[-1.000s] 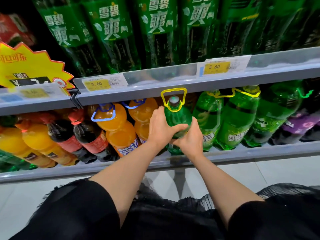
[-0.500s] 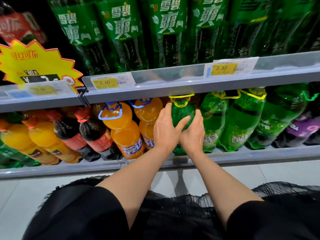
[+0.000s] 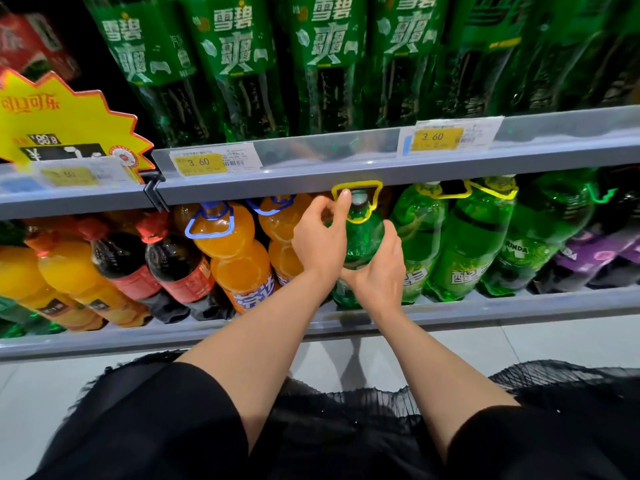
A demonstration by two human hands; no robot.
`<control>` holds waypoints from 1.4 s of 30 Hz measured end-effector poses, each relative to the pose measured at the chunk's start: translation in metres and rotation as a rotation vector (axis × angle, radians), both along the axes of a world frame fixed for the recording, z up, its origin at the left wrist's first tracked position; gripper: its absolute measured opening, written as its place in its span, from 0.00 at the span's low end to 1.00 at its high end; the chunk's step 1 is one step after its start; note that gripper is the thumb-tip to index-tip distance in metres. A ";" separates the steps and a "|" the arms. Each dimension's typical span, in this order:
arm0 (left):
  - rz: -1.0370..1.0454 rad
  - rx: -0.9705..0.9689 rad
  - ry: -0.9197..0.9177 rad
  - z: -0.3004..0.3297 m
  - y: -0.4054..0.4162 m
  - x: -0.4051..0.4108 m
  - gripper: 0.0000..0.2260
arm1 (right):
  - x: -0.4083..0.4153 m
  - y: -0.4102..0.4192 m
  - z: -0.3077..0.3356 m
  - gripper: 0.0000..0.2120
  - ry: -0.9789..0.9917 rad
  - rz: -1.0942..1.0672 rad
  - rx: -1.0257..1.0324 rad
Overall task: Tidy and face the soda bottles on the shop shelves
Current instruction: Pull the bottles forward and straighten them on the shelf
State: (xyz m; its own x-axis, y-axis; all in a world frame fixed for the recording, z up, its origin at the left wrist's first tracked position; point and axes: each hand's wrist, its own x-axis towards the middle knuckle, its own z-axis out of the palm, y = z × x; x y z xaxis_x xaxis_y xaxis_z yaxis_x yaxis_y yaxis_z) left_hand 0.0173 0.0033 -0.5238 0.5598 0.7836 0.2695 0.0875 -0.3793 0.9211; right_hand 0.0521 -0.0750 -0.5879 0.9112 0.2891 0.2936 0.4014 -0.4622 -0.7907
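Closest in, both bare forearms reach up from about 6 o'clock to one green bottle [image 3: 363,237] standing near centre on the lower shelf [image 3: 519,301], orange bottles [image 3: 239,258] at its 9 o'clock and more green bottles [image 3: 464,251] at 3. The right hand [image 3: 379,271] is wrapped round the bottle's belly; the left hand [image 3: 320,242] sits on the shoulder with a finger up at the yellow carry handle [image 3: 356,202] around the cap. To do this well I'd steady the body low and twist slowly until the label faces out, minding the upper shelf rail [image 3: 381,171] at 12. Versus half a second back, the left fingers have climbed to the handle, which now stands upright.
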 end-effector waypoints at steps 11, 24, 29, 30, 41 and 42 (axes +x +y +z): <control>-0.172 -0.328 -0.136 0.011 -0.019 0.006 0.14 | -0.011 -0.027 -0.008 0.54 -0.016 -0.036 0.007; 0.053 -0.132 0.050 0.016 0.006 0.011 0.03 | 0.002 -0.004 -0.002 0.51 -0.149 -0.087 -0.058; -0.123 0.140 0.265 0.004 0.009 0.016 0.11 | 0.017 0.013 0.012 0.29 -0.218 -0.273 -0.236; -0.157 0.182 0.307 0.002 0.009 0.017 0.10 | 0.017 0.016 0.012 0.24 -0.225 -0.288 -0.237; -0.016 0.178 0.232 -0.051 -0.010 -0.002 0.25 | 0.014 -0.021 -0.031 0.33 -0.069 -0.456 0.111; 0.003 0.136 0.250 -0.055 -0.013 -0.001 0.27 | 0.018 -0.025 -0.033 0.35 -0.012 -0.500 0.109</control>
State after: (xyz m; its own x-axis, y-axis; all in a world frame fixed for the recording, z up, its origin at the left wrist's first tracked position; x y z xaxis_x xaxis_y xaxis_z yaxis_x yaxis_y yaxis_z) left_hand 0.0165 -0.0100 -0.5786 0.6203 0.7510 0.2262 0.3067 -0.4977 0.8113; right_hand 0.0705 -0.1001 -0.6207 0.9268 -0.2138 0.3088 0.1615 -0.5154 -0.8416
